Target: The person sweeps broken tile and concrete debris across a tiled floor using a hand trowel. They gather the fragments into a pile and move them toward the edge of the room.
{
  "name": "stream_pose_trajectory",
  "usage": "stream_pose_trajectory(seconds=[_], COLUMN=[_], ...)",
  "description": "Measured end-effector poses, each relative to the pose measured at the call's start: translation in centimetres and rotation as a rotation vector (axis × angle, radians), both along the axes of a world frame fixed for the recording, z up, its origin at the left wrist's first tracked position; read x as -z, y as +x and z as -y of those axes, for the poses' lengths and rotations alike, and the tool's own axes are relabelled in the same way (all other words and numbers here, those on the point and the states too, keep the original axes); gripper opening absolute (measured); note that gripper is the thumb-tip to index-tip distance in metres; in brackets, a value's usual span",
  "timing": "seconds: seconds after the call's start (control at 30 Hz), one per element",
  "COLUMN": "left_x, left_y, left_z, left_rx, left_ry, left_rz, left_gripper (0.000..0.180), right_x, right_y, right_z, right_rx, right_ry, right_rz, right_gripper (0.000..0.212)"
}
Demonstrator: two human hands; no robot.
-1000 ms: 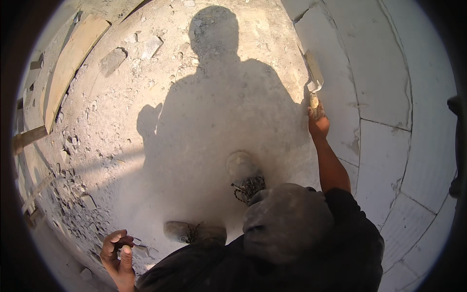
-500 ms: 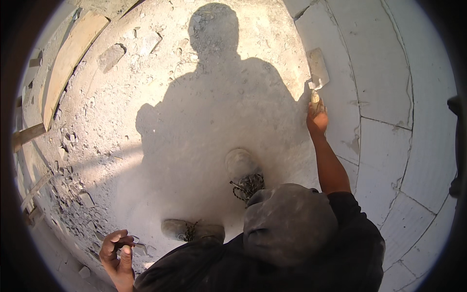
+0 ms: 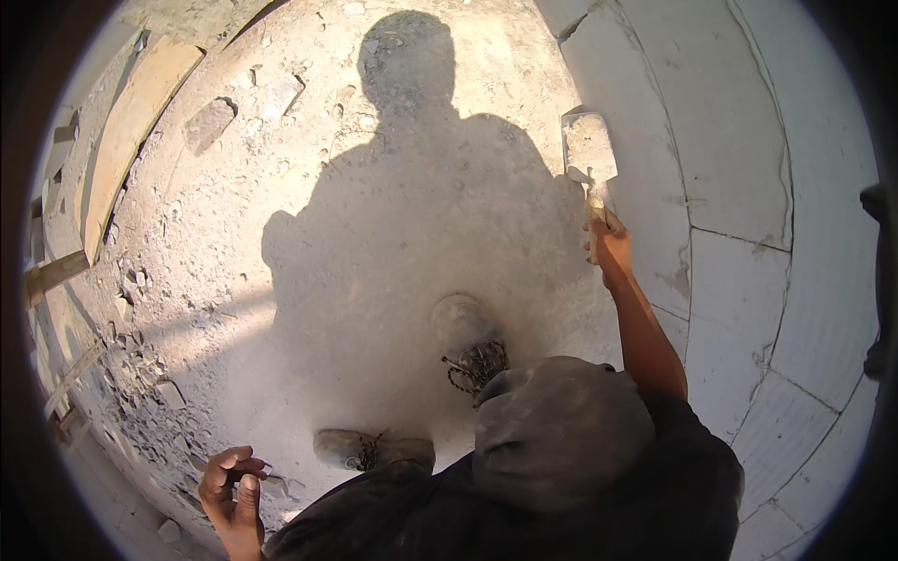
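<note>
A square-bladed trowel (image 3: 591,145) is in the right hand (image 3: 610,241), at the right edge of the floor, where it meets a wall of pale grey blocks (image 3: 739,299). Its blade points away from the person and carries a pale, gritty patch over its middle; whether the blade touches the wall or the floor I cannot tell. The right hand is closed around the tan handle (image 3: 595,210), fingers wrapped to its left side, the forearm reaching up from a dark sleeve (image 3: 683,430). Thin, uneven joints run between the blocks. To the left of the trowel, the person's shadow (image 3: 412,215) falls across the dusty floor (image 3: 505,70), its head and shoulders ringed by sunlight. Below it are 2 dusty lace-up shoes, the right shoe (image 3: 463,323) pointing forward and the left shoe (image 3: 339,449) turned out to the left. The left hand (image 3: 230,496) hangs at lower left, half open, thumb apart from the curled fingers; I cannot tell whether it has hold of anything. Near it lies grey rubble (image 3: 131,369). Farther up are 2 flat broken chunks, and a long wooden board (image 3: 140,131) lies along the left, with a shorter wooden piece (image 3: 58,274) at its lower end.
</note>
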State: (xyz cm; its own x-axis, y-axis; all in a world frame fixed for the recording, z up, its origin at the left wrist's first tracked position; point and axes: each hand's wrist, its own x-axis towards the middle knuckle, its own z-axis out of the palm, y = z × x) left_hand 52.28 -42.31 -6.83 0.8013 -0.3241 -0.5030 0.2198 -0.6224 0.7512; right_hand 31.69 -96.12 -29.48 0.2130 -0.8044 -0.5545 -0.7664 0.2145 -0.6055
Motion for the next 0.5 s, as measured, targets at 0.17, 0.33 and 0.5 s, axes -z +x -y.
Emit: stream_pose_trajectory(seconds=[0.17, 0.33, 0.5], left_x=[-0.4, 0.0, 0.4], left_y=[-0.3, -0.2, 0.6], left_z=[-0.6, -0.4, 0.4], left_rx=[-0.058, -0.083, 0.026], left_ry=[-0.017, 0.011, 0.027], left_rz=[-0.087, 0.006, 0.006], left_gripper=[0.029, 0.038, 0.039], right_x=[-2.7, -4.5, -5.3], right_y=[-6.6, -2.3, 6.3], right_z=[-2.9, 0.0, 7.9], right_rx=[-0.080, -0.069, -0.120], right_ry=[-0.159, -0.131, 0.050], right_rz=[0.090, -0.025, 0.026], right_gripper=[0.048, 0.044, 0.040])
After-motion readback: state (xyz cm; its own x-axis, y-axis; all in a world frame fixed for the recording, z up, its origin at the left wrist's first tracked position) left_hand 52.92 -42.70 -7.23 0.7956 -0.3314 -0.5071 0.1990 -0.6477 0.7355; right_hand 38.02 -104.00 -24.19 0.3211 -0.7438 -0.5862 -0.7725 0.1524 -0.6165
